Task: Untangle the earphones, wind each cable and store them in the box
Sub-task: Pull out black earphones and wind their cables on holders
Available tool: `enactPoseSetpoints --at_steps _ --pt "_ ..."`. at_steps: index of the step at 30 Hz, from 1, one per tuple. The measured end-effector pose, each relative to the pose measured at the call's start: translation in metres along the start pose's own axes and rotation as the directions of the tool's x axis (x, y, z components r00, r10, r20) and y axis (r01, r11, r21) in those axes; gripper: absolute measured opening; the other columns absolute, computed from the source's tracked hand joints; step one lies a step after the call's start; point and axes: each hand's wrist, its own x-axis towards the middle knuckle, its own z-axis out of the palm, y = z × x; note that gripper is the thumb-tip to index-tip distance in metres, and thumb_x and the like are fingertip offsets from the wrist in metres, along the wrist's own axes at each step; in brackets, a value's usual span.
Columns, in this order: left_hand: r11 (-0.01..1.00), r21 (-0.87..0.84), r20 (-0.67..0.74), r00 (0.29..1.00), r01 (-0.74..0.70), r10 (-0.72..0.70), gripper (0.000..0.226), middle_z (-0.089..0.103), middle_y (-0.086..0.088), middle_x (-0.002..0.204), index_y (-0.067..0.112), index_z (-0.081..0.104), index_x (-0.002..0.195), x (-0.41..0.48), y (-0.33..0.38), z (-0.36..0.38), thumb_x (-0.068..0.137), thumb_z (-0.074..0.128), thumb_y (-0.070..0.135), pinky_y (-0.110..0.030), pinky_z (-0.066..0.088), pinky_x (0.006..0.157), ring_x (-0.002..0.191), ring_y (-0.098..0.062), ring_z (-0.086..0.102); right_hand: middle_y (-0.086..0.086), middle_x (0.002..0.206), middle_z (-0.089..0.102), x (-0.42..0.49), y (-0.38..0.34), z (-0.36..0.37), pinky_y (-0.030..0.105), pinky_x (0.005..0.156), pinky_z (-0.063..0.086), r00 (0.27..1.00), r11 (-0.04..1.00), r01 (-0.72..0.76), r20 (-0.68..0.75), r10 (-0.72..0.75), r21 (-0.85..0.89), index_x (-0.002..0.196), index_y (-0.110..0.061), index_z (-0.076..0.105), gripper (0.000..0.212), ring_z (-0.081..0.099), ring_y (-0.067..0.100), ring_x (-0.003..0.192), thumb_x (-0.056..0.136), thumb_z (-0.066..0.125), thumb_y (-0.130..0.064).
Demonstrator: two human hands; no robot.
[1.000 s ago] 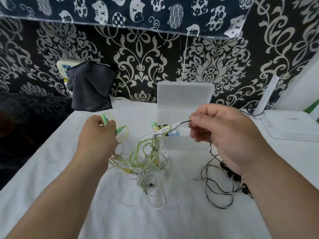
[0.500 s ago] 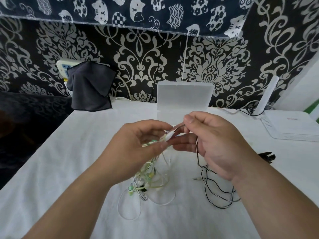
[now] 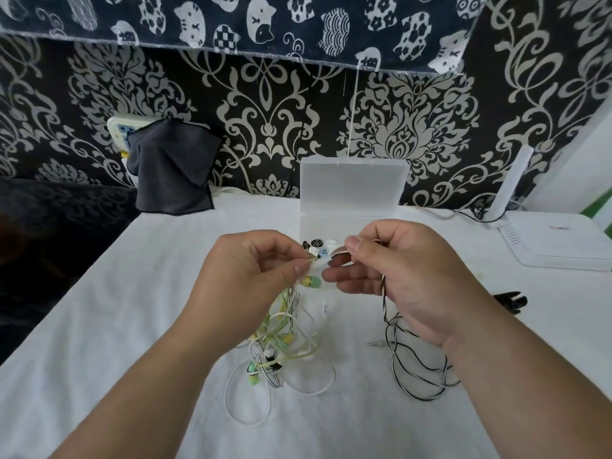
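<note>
The box (image 3: pixel 352 190) stands at the back of the table (image 3: pixel 132 309), the left hand (image 3: pixel 255 273) and right hand (image 3: pixel 414 279) meet just before it, the tangle (image 3: pixel 281 339) lies below the left hand, a separate cable (image 3: pixel 393 362) lies right of it under the right hand, and a router (image 3: pixel 556 246) sits far right
</note>
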Motion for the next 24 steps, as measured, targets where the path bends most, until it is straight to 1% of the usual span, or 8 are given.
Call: enactPoseSetpoints --at_steps 3,6,9,12,16,18,21,24 --pt "0.993 0.110 0.020 0.999 -0.034 0.032 0.015 0.072 0.001 0.077 0.018 0.071 0.077 -0.003 0.003 0.005 0.085 0.073 0.005 -0.027 0.054 0.060 0.063 -0.008 0.066 0.017 0.085 0.075 -0.001 0.005 0.005 0.035 0.071 0.061 0.999 0.992 0.030 0.041 -0.025 -0.124 0.075 -0.004 0.063 0.019 0.076 0.029 0.080 0.094 0.062 -0.003" --pt "0.991 0.113 -0.113 0.992 0.072 -0.059 0.018 0.071 -0.002 0.070 0.016 0.066 0.078 0.003 -0.007 0.004 0.092 0.063 0.004 -0.034 0.049 0.061 0.061 -0.020 0.062 0.013 0.087 0.076 -0.001 0.005 0.006 0.036 0.075 0.060 0.996 0.977 0.071 0.059 -0.061 -0.202 0.078 -0.003 0.066 0.016 0.076 0.025 0.081 0.094 0.062 -0.004" --pt "0.956 0.091 -0.252 0.935 0.279 -0.249 0.020 0.068 -0.003 0.067 0.010 0.063 0.080 0.010 -0.019 -0.006 0.094 0.054 0.000 -0.032 0.049 0.062 0.063 -0.013 0.068 0.013 0.088 0.075 -0.002 -0.006 0.001 0.030 0.067 0.060 0.994 0.994 0.105 0.037 -0.106 0.027 0.078 0.001 0.061 0.013 0.075 0.029 0.079 0.090 0.060 -0.004" --pt "0.921 0.107 -0.247 0.907 0.375 -0.341 0.019 0.064 -0.008 0.070 0.007 0.062 0.081 0.012 -0.025 -0.013 0.094 0.050 0.000 -0.028 0.046 0.060 0.061 -0.015 0.061 0.017 0.089 0.073 -0.003 -0.015 -0.003 0.031 0.063 0.058 0.990 0.963 0.138 -0.010 -0.139 0.231 0.072 -0.004 0.053 0.016 0.072 0.029 0.072 0.082 0.057 -0.015" --pt "0.877 0.281 -0.336 0.896 0.390 -0.291 0.021 0.065 -0.008 0.076 0.019 0.061 0.086 0.016 -0.029 -0.023 0.093 0.048 0.005 -0.026 0.038 0.051 0.059 -0.020 0.053 0.018 0.091 0.074 0.000 -0.027 -0.015 0.030 0.058 0.058 0.982 0.903 0.182 -0.114 -0.148 0.390 0.074 -0.012 0.043 0.029 0.073 0.029 0.068 0.103 0.036 -0.014" --pt "0.847 0.330 -0.402 0.874 0.417 -0.273 0.024 0.063 -0.008 0.078 0.021 0.061 0.086 0.019 -0.031 -0.030 0.091 0.044 0.004 -0.027 0.037 0.051 0.059 -0.023 0.053 0.012 0.086 0.075 -0.001 -0.035 -0.025 0.026 0.059 0.057 0.971 0.869 0.227 -0.177 -0.164 0.439 0.071 -0.017 0.039 0.034 0.071 0.022 0.065 0.104 0.032 -0.018" --pt "0.823 0.340 -0.531 0.815 0.454 -0.230 0.019 0.059 -0.005 0.072 0.017 0.063 0.087 0.023 -0.029 -0.043 0.092 0.046 0.010 -0.030 0.040 0.053 0.058 -0.026 0.052 0.002 0.076 0.071 -0.005 -0.047 -0.045 0.021 0.057 0.050 0.940 0.796 0.312 -0.293 -0.178 0.519 0.063 -0.022 0.035 0.040 0.059 0.014 0.056 0.102 0.031 -0.024" --pt "0.769 0.421 -0.650 0.751 0.481 -0.114 0.014 0.063 -0.010 0.082 0.014 0.062 0.088 0.023 -0.030 -0.054 0.092 0.048 0.017 -0.037 0.048 0.063 0.067 -0.034 0.054 -0.004 0.072 0.064 -0.009 -0.056 -0.058 0.021 0.055 0.046 0.939 0.732 0.331 -0.284 -0.194 0.595 0.057 -0.023 0.037 0.044 0.051 0.011 0.053 0.100 0.034 -0.029"
